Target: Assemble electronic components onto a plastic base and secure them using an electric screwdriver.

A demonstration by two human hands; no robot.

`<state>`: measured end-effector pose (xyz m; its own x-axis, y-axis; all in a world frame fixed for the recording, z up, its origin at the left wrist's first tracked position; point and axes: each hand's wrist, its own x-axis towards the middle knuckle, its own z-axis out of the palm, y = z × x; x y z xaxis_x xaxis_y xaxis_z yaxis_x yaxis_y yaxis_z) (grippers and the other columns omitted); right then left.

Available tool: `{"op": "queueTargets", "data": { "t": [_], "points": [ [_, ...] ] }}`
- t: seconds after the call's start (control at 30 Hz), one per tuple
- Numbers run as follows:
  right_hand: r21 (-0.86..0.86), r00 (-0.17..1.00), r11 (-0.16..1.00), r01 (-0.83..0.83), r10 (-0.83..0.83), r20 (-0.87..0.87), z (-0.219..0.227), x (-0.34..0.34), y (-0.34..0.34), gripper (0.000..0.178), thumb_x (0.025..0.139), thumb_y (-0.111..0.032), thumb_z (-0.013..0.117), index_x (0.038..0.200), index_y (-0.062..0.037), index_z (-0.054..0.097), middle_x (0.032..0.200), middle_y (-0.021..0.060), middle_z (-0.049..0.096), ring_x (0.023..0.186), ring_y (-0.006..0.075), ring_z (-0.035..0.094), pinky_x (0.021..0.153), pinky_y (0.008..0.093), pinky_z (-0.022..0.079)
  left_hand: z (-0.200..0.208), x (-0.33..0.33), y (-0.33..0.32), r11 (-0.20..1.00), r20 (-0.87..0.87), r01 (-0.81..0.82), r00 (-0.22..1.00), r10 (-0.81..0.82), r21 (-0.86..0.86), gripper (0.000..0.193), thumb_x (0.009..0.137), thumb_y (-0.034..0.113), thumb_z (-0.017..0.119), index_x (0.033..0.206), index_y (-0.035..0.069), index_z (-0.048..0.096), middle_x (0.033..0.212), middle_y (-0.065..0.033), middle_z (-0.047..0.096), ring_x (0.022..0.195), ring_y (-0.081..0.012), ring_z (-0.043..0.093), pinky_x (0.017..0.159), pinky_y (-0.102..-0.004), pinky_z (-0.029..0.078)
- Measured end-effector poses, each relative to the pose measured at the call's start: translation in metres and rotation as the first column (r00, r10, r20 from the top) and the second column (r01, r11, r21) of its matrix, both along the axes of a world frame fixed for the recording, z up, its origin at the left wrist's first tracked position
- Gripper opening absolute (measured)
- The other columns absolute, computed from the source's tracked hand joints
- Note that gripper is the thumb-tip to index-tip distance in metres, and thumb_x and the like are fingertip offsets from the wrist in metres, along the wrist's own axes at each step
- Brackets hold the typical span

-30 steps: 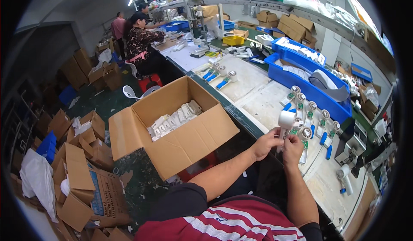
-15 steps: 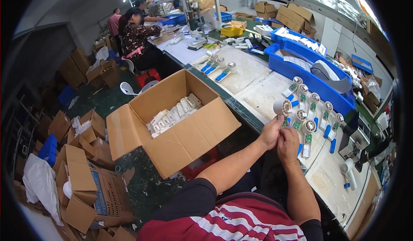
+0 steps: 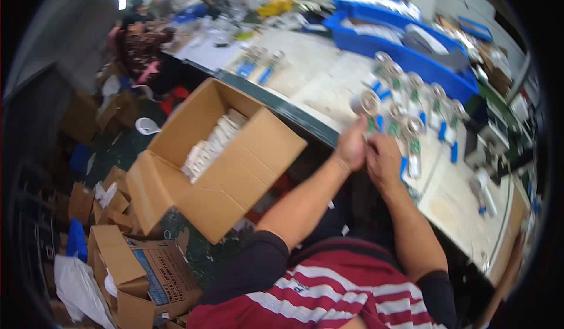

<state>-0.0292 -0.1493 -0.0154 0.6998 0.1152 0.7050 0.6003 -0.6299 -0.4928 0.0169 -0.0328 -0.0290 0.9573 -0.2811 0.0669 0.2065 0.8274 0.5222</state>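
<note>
A small white handheld fan, its round head up and a green circuit board showing below, is in my left hand. The fingers of that hand are closed round its handle. My right hand is closed too, its fingertips pinched against the lower handle beside my left thumb. What lies between those fingertips is hidden. Just beyond and to the right, several similar open fans with green boards and blue parts lie on the white worktable.
A cardboard box of white plastic parts stands left of my arms. Blue bins are at the table's back, more fans at its far left. An assembled white fan lies right. Cartons crowd the floor; a person sits far left.
The view has shifted and blurred, so the table and box appear higher and further left. Both hands keep their places at the same fan.
</note>
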Motion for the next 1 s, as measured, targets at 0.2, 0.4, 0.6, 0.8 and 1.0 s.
{"op": "queueTargets", "data": {
  "t": [0.2, 0.4, 0.6, 0.8, 1.0],
  "points": [
    [-0.043, 0.998, 0.999, -0.024, 0.026, 0.051, 0.001, 0.008, 0.011, 0.012, 0.083, -0.009, 0.072, 0.095, -0.0072, 0.070, 0.091, 0.0125, 0.067, 0.081, 0.0349, 0.061, 0.074, 0.0434, 0.050, -0.004, 0.015, 0.024, 0.998, 0.102, 0.025, 0.994, -0.030, 0.051, 0.048, 0.118, 0.038, 0.045, 0.141, 0.000, 0.062, 0.114, -0.0104, 0.072, 0.103, -0.0180, 0.068, 0.098, -0.0339, 0.054],
    [-0.093, 0.998, 0.994, 0.063, -0.064, -0.002, 0.019, 0.008, -0.009, 0.009, 0.083, -0.011, 0.074, 0.090, -0.0071, 0.071, 0.091, 0.0085, 0.068, 0.079, 0.0326, 0.062, 0.071, 0.0413, 0.051, 0.004, 0.012, 0.024, 0.993, 0.095, 0.116, 0.989, -0.116, 0.005, 0.047, 0.117, 0.038, 0.046, 0.139, -0.001, 0.060, 0.114, -0.0135, 0.070, 0.102, -0.0212, 0.068, 0.098, -0.0356, 0.055],
    [-0.273, 0.987, 0.958, 0.083, -0.041, 0.155, 0.027, 0.016, -0.013, 0.008, 0.083, -0.011, 0.075, 0.087, -0.0073, 0.071, 0.088, 0.0060, 0.066, 0.076, 0.0307, 0.062, 0.068, 0.0391, 0.050, 0.015, 0.002, 0.015, 0.992, 0.065, 0.098, 0.993, -0.103, 0.084, 0.054, 0.119, 0.041, 0.039, 0.145, -0.002, 0.057, 0.119, -0.0133, 0.069, 0.104, -0.0218, 0.068, 0.101, -0.0372, 0.053],
    [-0.195, 0.987, 0.981, -0.018, 0.049, 0.155, 0.031, 0.003, -0.018, 0.008, 0.082, -0.012, 0.076, 0.085, -0.0081, 0.069, 0.085, 0.0059, 0.064, 0.077, 0.0288, 0.062, 0.067, 0.0380, 0.051, 0.015, 0.005, 0.023, 0.990, 0.126, 0.134, 0.982, -0.139, 0.045, 0.050, 0.117, 0.040, 0.046, 0.142, -0.001, 0.059, 0.115, -0.0134, 0.069, 0.102, -0.0209, 0.068, 0.094, -0.0352, 0.055],
    [-0.484, 0.904, 0.779, -0.400, 0.247, -0.349, 0.036, -0.052, -0.024, 0.011, 0.083, -0.010, 0.069, 0.094, -0.0073, 0.071, 0.090, 0.0107, 0.067, 0.083, 0.0343, 0.065, 0.071, 0.0411, 0.053, 0.017, 0.020, 0.050, 0.984, 0.160, 0.168, 0.971, -0.176, 0.065, 0.051, 0.116, 0.042, 0.048, 0.142, -0.001, 0.059, 0.110, -0.0127, 0.069, 0.095, -0.0201, 0.068, 0.087, -0.0344, 0.056]
  ]
}}
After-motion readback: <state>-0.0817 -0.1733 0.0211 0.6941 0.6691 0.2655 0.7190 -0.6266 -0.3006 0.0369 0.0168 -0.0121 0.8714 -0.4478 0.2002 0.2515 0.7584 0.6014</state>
